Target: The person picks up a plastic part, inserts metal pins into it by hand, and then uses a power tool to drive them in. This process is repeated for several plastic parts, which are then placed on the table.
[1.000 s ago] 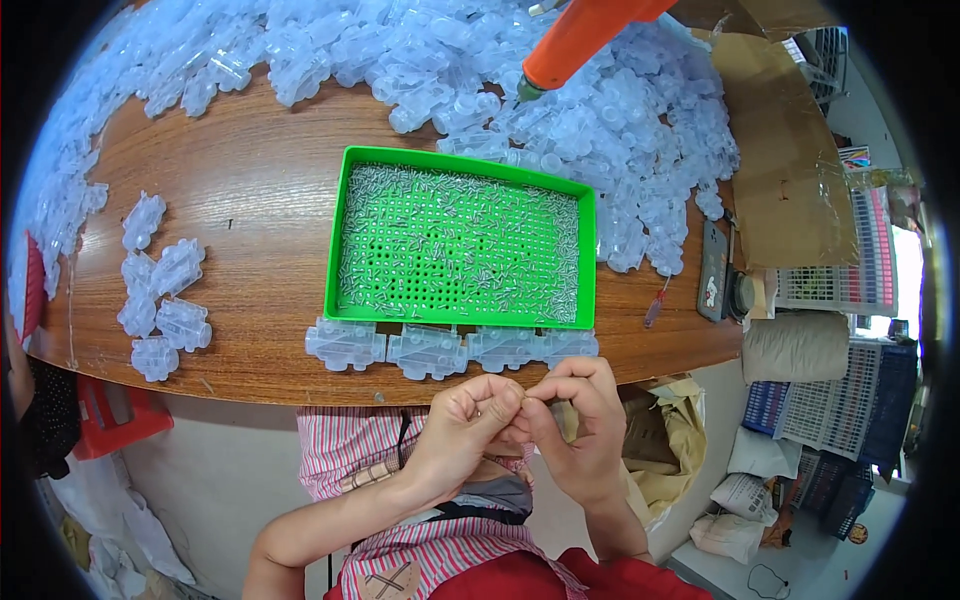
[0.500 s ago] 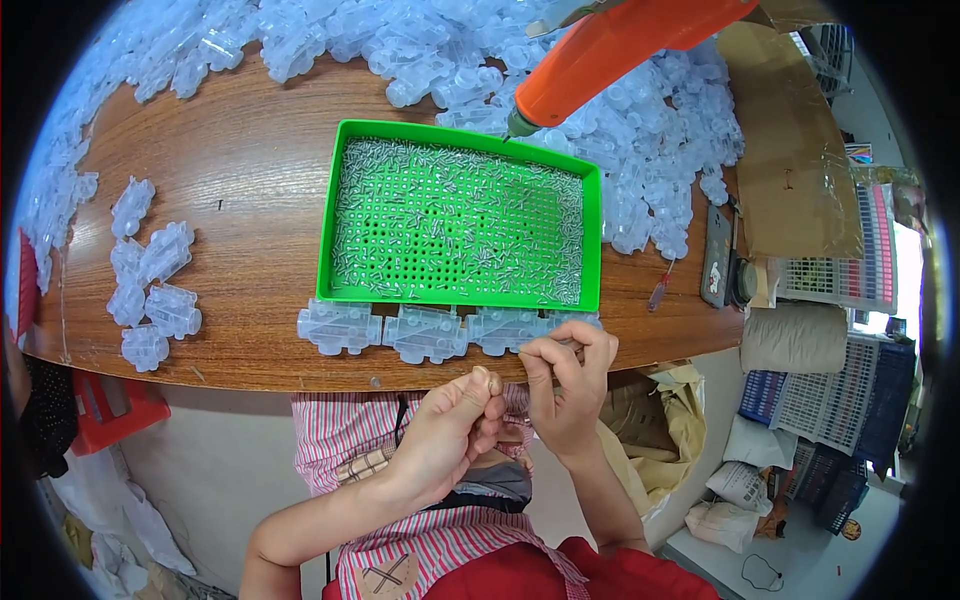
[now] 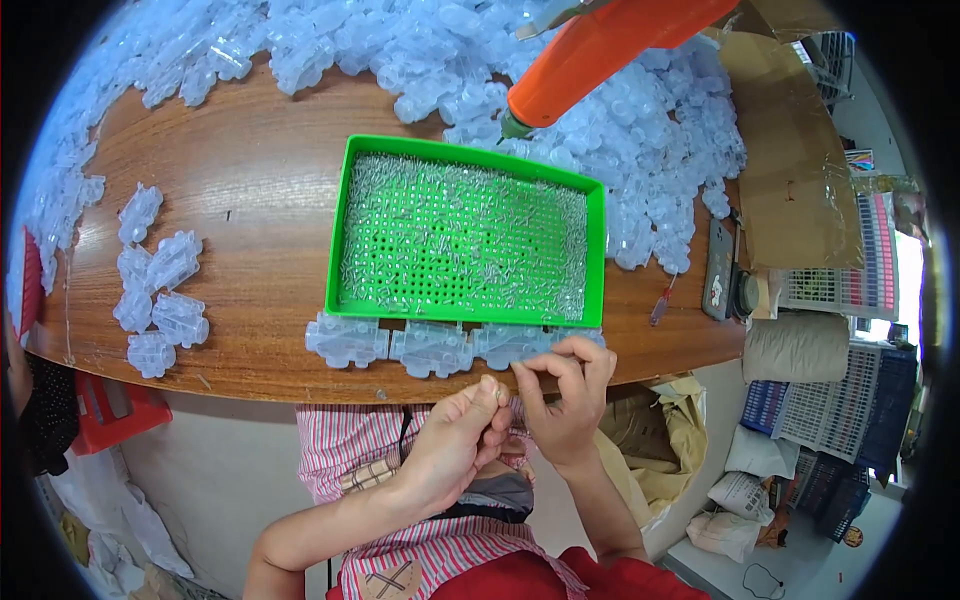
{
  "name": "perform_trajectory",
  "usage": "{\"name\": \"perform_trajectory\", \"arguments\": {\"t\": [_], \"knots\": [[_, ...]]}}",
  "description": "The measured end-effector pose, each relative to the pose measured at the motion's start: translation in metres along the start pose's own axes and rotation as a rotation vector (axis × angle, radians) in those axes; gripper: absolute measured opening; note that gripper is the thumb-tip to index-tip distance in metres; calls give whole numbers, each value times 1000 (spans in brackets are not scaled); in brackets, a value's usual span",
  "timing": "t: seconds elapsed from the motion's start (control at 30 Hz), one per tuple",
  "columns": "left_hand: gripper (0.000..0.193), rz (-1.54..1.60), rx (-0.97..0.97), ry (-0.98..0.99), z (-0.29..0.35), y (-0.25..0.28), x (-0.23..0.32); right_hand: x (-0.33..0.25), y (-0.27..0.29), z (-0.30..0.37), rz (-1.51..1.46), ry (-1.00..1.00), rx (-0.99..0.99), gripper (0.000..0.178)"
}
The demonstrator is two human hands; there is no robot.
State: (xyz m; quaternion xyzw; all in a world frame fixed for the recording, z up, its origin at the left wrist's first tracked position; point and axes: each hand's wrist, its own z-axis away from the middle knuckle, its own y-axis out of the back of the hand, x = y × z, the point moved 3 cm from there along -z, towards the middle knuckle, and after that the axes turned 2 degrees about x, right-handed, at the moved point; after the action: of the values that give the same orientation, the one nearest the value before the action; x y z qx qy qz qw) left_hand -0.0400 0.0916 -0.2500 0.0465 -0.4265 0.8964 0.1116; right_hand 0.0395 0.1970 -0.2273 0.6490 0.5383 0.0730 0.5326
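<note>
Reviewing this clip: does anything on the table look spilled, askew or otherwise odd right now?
One small oddity: a tiny dark speck sits alone on the wooden table, left of the green tray; whether dropped bit or surface mark, I can't tell. Nothing else stands out.

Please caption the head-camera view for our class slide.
Left hand and right hand poised before a green tray of small metallic pieces, clear plastic parts heaped beyond.

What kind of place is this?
Probably a workshop or small factory. There's a huge heap of clear plastic parts, a green tray full of little metal pieces, and an orange tool above them.
</note>
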Motion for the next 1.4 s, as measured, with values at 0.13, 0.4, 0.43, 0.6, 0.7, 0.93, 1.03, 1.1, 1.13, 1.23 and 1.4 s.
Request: {"name": "perform_trajectory", "arguments": {"t": [0.13,0.4,0.43,0.6,0.7,0.93,1.03,1.1,1.13,1.23,1.4], "knots": [[28,7,23,25,3,-1,-2,1,1,-1,-56,-55,2,18],[29,-123,9,-66,3,-7,3,-24,34,-10,-287,-120,-138,16],[29,-146,17,-113,4,-9,4,-28,36,-12,-234,-82,-172,21],[29,-355,21,-260,3,-6,7,-31,36,-16,-155,-81,-222,20],[29,-431,69,-286,5,-8,13,-32,36,-16,-195,-134,-252,18],[30,-236,90,-118,10,11,8,-25,22,-24,-144,-50,-192,14],[34,-77,102,-115,18,17,12,-20,8,-32,-152,30,-135,16],[38,-65,20,-125,19,25,14,-21,1,-32,-135,64,-148,17],[39,-39,50,-113,19,27,15,-19,-3,-30,-144,48,-158,17],[41,-11,110,-95,16,27,17,-19,-6,-33,-127,50,-163,17],[38,-10,114,-106,13,23,15,-20,-5,-36,-92,70,-181,18]]}}
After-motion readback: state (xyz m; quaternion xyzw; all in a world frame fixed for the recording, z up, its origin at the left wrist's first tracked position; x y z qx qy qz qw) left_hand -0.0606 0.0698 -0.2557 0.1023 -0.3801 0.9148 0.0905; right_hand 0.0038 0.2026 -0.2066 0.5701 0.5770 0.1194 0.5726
